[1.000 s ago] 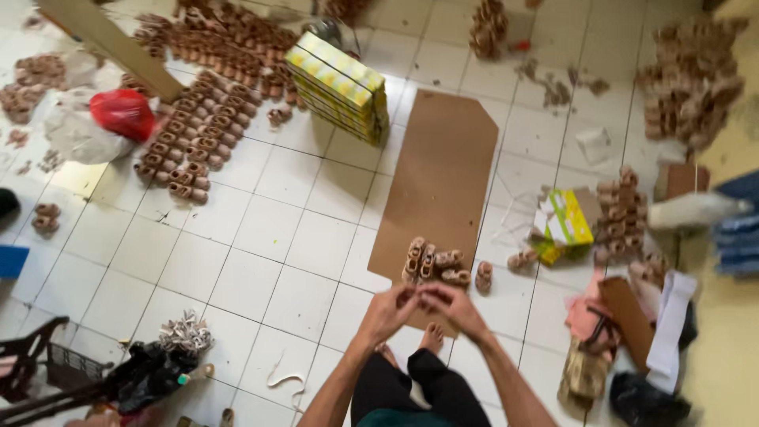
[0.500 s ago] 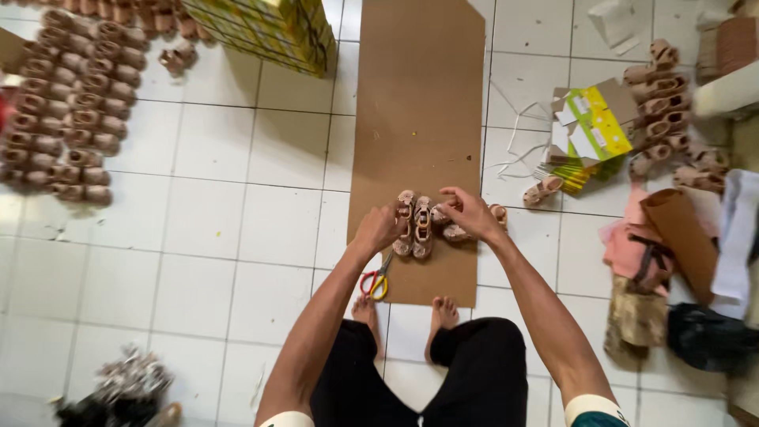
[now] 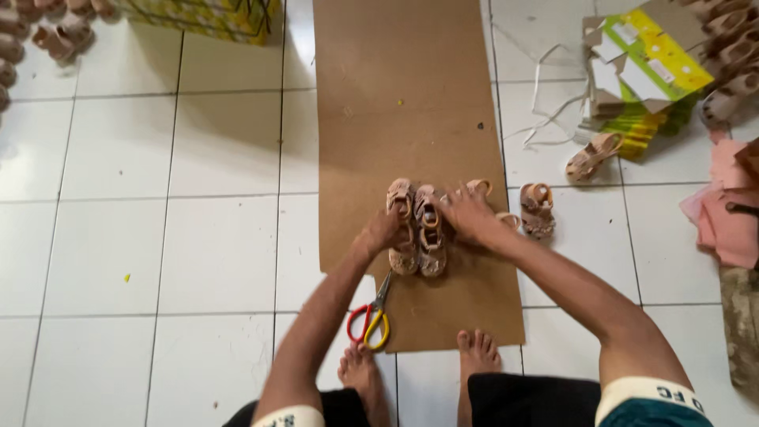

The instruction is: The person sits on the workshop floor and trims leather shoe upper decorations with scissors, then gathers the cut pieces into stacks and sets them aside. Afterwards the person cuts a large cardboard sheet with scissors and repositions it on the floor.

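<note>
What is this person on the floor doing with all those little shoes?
A person sits on a white tiled floor with both hands on a few small tan sandals lined up on a sheet of brown cardboard. The left hand rests at the left side of the sandals, the right hand on the right side. Red and yellow scissors lie untouched near the bare feet. More sandals lie beside the cardboard, such as one on the tiles, and an opened yellow and green box sits to the right.
</note>
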The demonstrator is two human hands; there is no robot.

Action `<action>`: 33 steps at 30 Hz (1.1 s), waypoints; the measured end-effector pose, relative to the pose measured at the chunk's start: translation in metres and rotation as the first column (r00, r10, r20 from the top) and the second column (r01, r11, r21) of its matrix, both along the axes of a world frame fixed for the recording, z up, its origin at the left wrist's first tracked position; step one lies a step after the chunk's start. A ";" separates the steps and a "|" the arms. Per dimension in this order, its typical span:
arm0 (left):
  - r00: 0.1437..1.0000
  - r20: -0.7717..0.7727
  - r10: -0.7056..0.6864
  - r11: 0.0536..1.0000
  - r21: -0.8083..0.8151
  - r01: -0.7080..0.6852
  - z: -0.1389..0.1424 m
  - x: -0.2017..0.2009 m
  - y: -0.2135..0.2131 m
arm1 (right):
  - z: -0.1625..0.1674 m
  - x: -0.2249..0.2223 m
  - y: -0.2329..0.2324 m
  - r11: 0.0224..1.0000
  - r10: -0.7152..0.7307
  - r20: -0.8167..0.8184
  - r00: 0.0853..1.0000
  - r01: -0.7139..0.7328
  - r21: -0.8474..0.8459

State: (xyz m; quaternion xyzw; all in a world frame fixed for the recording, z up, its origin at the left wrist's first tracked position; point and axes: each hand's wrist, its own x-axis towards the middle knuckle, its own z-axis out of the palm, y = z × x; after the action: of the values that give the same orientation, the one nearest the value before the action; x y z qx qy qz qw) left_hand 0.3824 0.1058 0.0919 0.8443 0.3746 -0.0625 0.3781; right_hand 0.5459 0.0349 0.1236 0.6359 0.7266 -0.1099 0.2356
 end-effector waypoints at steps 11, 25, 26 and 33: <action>0.956 0.013 0.294 0.956 0.004 -0.294 -0.064 0.027 -0.031 | -0.090 0.027 -0.059 0.920 -0.007 0.124 0.992 -0.042 0.388; 0.882 0.305 0.359 0.932 -0.059 -0.359 -0.095 0.098 -0.045 | -0.122 0.112 -0.081 0.853 -0.170 -0.080 0.982 0.187 0.487; 0.897 0.262 0.357 0.931 -0.021 -0.365 -0.097 0.098 -0.048 | -0.121 0.116 -0.086 0.852 -0.184 -0.155 0.971 0.236 0.466; 0.881 0.470 0.057 0.912 0.333 -0.237 -0.095 0.078 -0.061 | -0.122 0.152 -0.105 0.605 -0.427 -0.309 0.850 0.523 0.601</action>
State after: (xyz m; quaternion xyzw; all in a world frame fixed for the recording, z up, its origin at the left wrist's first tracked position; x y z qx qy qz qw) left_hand 0.4604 0.0450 -0.0035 0.8611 0.3460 0.2380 0.2867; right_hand 0.6982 -0.0704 0.0014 0.8378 0.5350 0.0555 -0.0942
